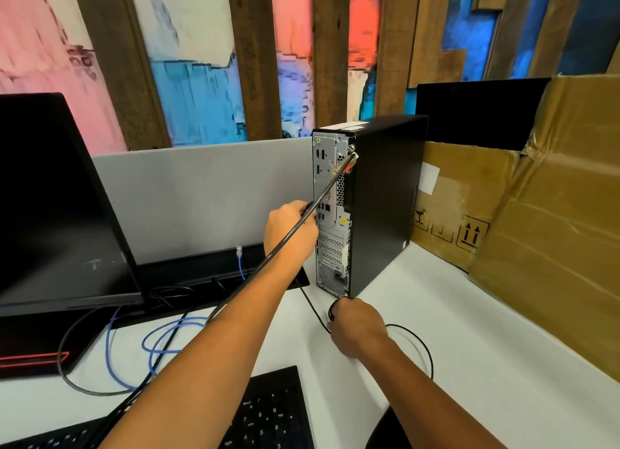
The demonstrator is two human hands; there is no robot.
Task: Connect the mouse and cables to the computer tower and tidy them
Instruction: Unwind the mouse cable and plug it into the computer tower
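The left hand (291, 227) pinches a plug at the tower's (382, 200) rear ports to seat it, while the right hand's (357, 324) fingers curl round the slack black cable (423, 344) on the counter (469, 314)

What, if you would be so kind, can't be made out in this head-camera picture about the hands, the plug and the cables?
- Left hand: the plug at the tower ports is hidden behind its fingers, so which port is unclear.
- Right hand: its fingers curl over the thin black cable; the grip itself is hidden.
- Mouse: not in view.
- Keyboard: cut off by the bottom edge.
- Port labels: too small.
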